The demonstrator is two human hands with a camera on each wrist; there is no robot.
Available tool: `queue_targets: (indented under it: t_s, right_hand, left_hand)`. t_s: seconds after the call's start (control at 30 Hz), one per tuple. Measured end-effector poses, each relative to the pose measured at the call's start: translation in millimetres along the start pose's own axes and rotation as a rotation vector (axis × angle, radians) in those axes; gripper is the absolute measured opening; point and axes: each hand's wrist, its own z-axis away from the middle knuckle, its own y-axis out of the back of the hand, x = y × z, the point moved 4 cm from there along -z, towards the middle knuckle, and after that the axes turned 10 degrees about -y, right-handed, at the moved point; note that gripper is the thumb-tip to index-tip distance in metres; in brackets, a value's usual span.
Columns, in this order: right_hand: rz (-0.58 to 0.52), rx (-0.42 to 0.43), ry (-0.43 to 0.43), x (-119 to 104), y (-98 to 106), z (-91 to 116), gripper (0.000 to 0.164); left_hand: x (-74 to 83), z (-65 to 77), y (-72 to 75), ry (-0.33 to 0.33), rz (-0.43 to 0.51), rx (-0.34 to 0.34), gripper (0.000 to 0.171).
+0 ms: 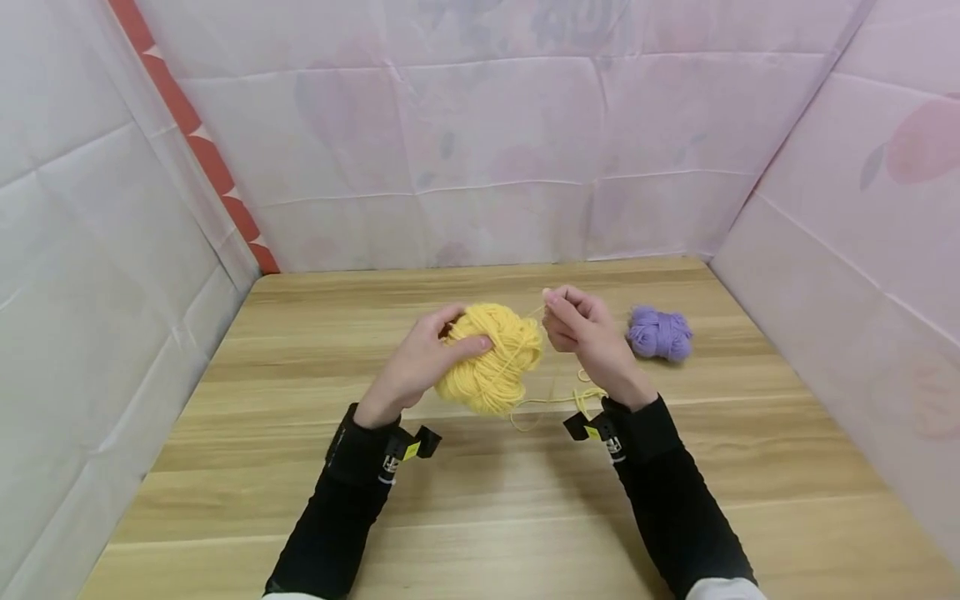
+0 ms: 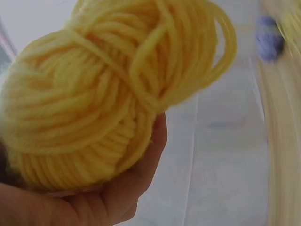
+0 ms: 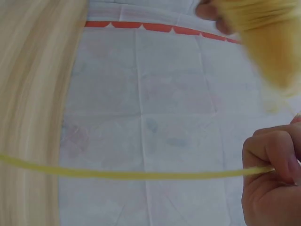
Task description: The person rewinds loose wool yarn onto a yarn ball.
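My left hand grips a ball of yellow yarn above the table, its thumb across the near face. In the left wrist view the yellow yarn fills much of the picture, fingers curled beneath it. To the right of the ball, my right hand pinches a strand of the yellow yarn between thumb and curled fingers. From that hand a strand runs leftward in the right wrist view. Loose yellow yarn lies on the table below the right wrist.
A bundle of purple yarn lies on the wooden table, to the right of the right hand. Pale printed cloth hangs behind the table and along both sides. A red scalloped strip runs down the back left corner.
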Motion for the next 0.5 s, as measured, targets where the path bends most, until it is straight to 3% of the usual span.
queue_targets:
  t_s: [0.1, 0.23, 0.33, 0.5]
  right_hand:
    - [0.001, -0.004, 0.090, -7.0, -6.1, 6.3, 0.022]
    - [0.100, -0.006, 0.204, -13.5, -22.3, 15.2, 0.018]
    - [0.217, -0.011, 0.263, -14.8, -36.1, 20.4, 0.017]
    - [0.361, -0.081, 0.299, -10.2, -54.0, 23.4, 0.015]
  left_hand:
    - [-2.0, -0.3, 4.1, 0.002, -0.122, 0.093, 0.032]
    - [-4.0, -0.5, 8.2, -0.011, -0.134, 0.213, 0.035]
    - [-5.0, -1.3, 9.9, -0.050, -0.080, 0.292, 0.036]
    - [-4.2, -2.1, 11.6, -0.157, 0.119, 0.399, 0.029]
